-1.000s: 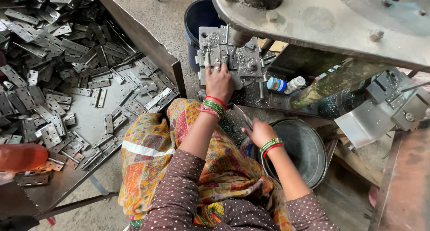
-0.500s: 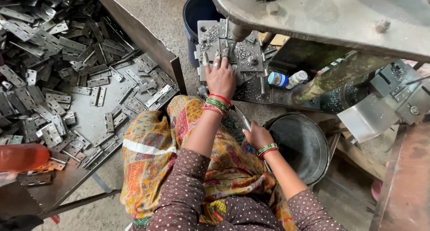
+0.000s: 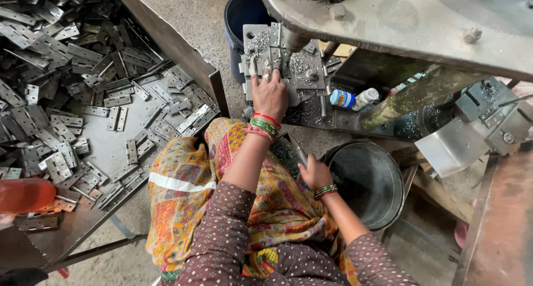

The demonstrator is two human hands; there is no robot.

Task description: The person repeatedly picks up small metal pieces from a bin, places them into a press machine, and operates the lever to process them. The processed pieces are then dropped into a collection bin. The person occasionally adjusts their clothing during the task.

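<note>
My left hand [image 3: 270, 92] reaches forward onto the grey metal die plate [image 3: 306, 69] of a press, fingertips pressing a small metal hinge piece [image 3: 252, 65] at the plate's left side. Metal shavings lie on the plate. My right hand [image 3: 314, 173] rests low beside my lap, closed around a thin metal lever [image 3: 298, 152] next to a round steel basin [image 3: 368, 181]. Both wrists wear green and red bangles. My lap is covered in yellow and orange patterned cloth [image 3: 189, 191].
A large tray [image 3: 105, 147] at the left holds several loose metal hinges [image 3: 66, 86]. A blue bucket [image 3: 242, 14] stands behind the die plate. The press's heavy frame [image 3: 422, 25] overhangs at the top right. A small blue and white bottle [image 3: 351, 99] lies by the plate.
My left hand has pushed further forward onto the die plate. My right hand has drawn in lower beside the basin.
</note>
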